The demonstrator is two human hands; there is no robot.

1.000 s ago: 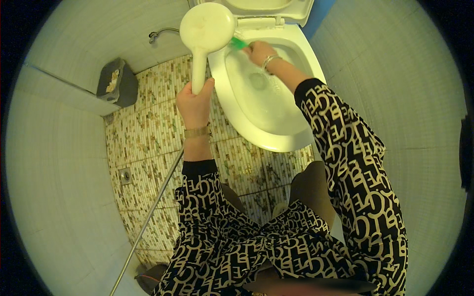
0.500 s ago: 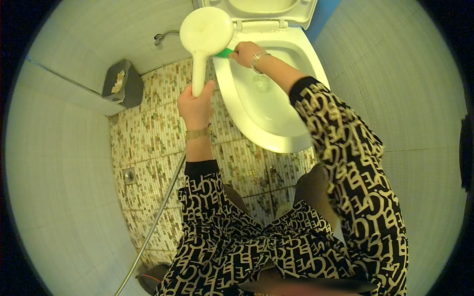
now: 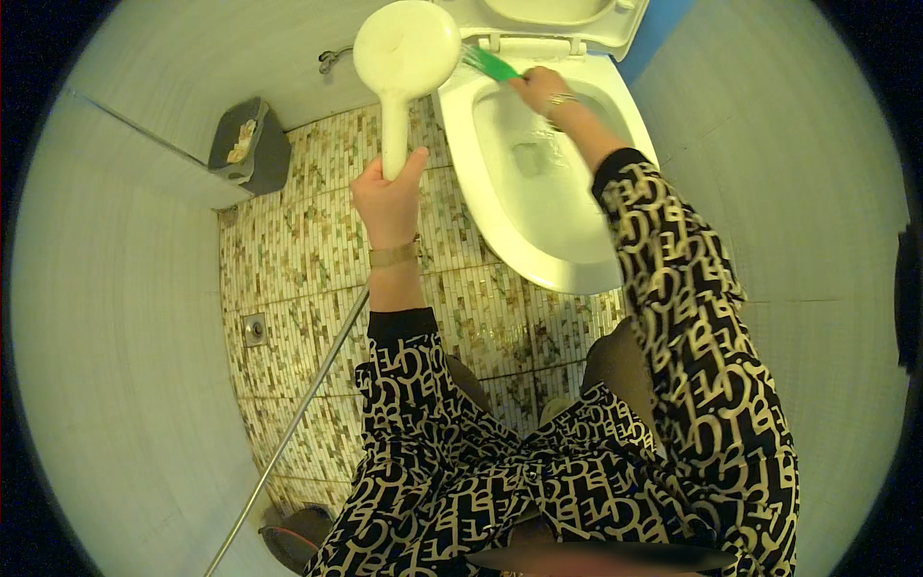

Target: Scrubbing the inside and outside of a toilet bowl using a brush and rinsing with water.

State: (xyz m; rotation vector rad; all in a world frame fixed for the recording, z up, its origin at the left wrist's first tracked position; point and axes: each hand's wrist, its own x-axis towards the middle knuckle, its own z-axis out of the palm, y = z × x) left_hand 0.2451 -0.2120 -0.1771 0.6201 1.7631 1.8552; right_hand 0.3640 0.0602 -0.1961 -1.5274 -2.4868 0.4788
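Note:
My left hand (image 3: 389, 202) is closed round the handle of a white shower head (image 3: 406, 50), held upright left of the toilet bowl (image 3: 490, 216). Its round back faces up, hiding the spray side. A metal hose (image 3: 288, 438) runs up from the lower left and disappears behind my left forearm. In my closed right hand (image 3: 545, 89) is a green brush (image 3: 493, 64), its bristle end pointing left at the bowl's rear left rim, beside the shower head. Water shows inside the bowl, below my right wrist. The toilet seat and lid (image 3: 615, 27) are raised at the back.
A grey waste bin (image 3: 269, 159) with crumpled paper stands in the far left corner. On the back wall is a small metal tap (image 3: 329, 62). A square drain (image 3: 255, 330) is set in the patterned tile floor (image 3: 298, 250). Pale walls close in on both sides.
The green brush now shows more fully, its bristles further back along the rim. My right hand has moved back and right. The toilet sits slightly further right in view.

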